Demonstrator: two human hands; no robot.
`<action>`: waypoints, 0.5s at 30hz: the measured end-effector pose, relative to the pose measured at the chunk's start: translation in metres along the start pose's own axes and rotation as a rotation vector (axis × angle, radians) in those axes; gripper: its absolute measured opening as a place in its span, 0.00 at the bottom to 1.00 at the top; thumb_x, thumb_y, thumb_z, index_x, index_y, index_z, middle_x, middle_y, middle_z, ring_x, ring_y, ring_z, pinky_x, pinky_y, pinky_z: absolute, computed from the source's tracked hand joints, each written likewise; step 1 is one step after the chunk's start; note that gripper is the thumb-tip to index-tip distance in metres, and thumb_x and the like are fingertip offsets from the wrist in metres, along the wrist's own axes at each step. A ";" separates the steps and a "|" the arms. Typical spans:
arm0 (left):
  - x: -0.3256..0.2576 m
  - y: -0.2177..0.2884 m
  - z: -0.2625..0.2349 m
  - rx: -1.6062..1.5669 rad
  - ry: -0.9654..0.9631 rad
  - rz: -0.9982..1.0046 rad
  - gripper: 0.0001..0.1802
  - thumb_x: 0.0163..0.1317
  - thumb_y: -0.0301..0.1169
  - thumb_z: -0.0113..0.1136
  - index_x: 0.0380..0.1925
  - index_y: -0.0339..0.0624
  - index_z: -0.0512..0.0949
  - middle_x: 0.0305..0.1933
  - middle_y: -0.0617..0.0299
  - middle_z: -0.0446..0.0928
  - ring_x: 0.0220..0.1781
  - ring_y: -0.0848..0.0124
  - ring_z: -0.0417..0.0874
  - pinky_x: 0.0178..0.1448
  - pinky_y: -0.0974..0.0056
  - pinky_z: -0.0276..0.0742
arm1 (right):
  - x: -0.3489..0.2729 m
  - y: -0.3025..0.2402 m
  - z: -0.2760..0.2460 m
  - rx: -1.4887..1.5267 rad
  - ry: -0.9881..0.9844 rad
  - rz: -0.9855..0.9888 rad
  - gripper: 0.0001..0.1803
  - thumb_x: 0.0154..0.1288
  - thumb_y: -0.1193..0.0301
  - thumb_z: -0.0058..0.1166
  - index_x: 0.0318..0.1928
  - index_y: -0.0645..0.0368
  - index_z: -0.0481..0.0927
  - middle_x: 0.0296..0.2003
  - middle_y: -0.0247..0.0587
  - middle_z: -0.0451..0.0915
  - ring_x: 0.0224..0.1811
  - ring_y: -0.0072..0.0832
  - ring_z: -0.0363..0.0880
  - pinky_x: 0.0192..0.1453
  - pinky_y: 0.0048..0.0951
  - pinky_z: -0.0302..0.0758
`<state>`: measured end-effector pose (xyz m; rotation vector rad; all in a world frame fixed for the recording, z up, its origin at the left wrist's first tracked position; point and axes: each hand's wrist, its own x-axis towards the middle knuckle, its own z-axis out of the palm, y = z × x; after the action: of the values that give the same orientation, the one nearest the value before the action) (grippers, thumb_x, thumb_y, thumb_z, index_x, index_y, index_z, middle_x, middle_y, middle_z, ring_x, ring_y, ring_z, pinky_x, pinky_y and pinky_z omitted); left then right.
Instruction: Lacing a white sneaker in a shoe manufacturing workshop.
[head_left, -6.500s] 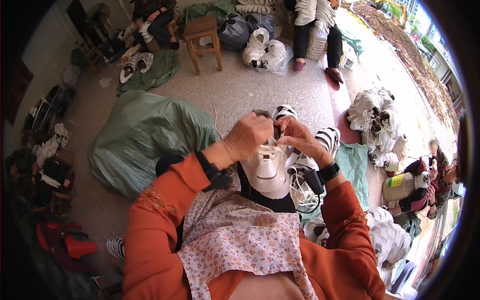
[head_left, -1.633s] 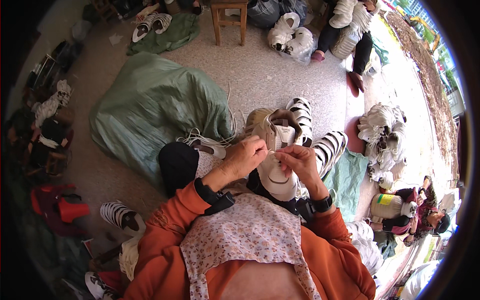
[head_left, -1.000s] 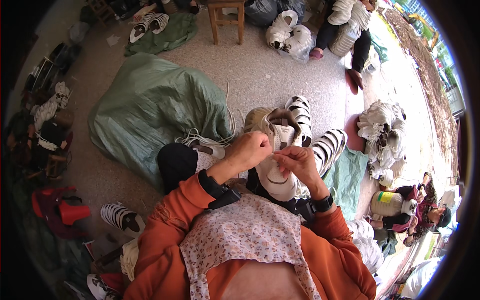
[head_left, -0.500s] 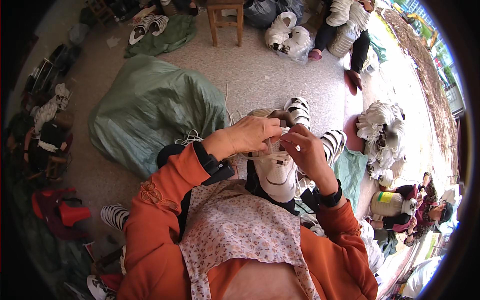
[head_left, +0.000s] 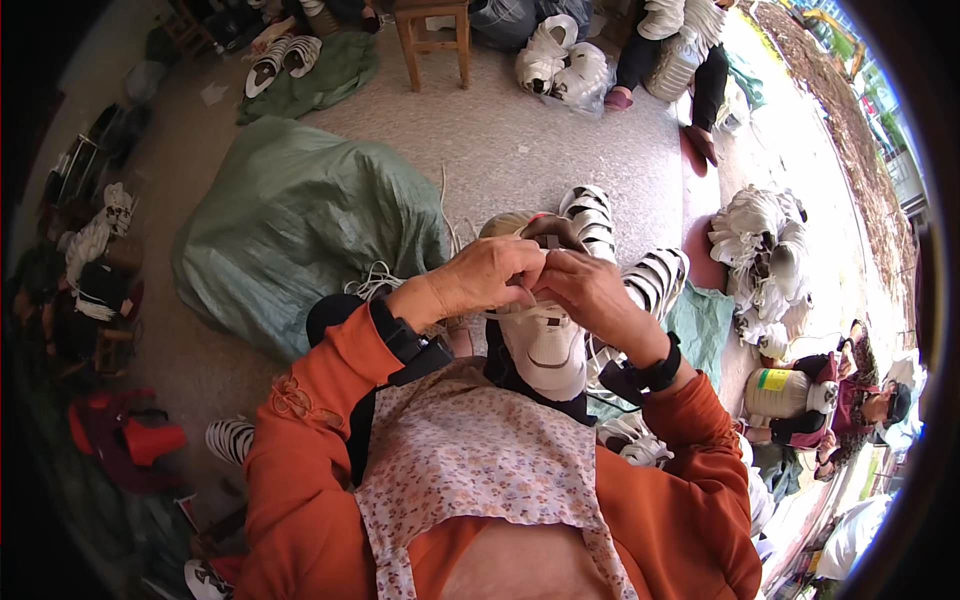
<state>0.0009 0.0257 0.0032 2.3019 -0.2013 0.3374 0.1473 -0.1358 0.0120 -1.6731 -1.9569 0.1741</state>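
A cream and tan sneaker [head_left: 545, 340] rests on my lap with its toe toward me. My left hand [head_left: 482, 278] grips it at the lace area near the tongue, fingers pinched. My right hand [head_left: 590, 290] is pressed against the left and pinches the same spot, where a white lace runs across the shoe. The fingertips hide the lace ends. Both wrists wear black bands, and my sleeves are orange over a flowered apron.
A large green sack [head_left: 300, 215] lies on the floor at the left, with loose white laces [head_left: 375, 280] beside it. Striped white shoes [head_left: 625, 250] sit just past my hands. A wooden stool [head_left: 432, 35], bagged shoes [head_left: 560, 65] and a seated person [head_left: 680, 50] are farther off. More white shoes [head_left: 765, 245] are piled right.
My hands rose from the lap with the shoe half a second ago and have now come down a little. Both still work together at the lace area.
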 end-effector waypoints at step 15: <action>-0.007 0.017 0.016 0.069 -0.058 -0.184 0.05 0.56 0.31 0.62 0.28 0.41 0.79 0.44 0.61 0.71 0.50 0.61 0.69 0.59 0.61 0.68 | -0.044 0.054 -0.042 2.050 0.444 0.444 0.10 0.73 0.70 0.41 0.42 0.62 0.75 0.50 0.49 0.78 0.48 0.36 0.80 0.57 0.39 0.76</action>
<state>-0.0069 0.0030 0.0022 2.3779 -0.0056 0.1863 0.2174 -0.1762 0.0090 -0.4542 -0.2825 1.2546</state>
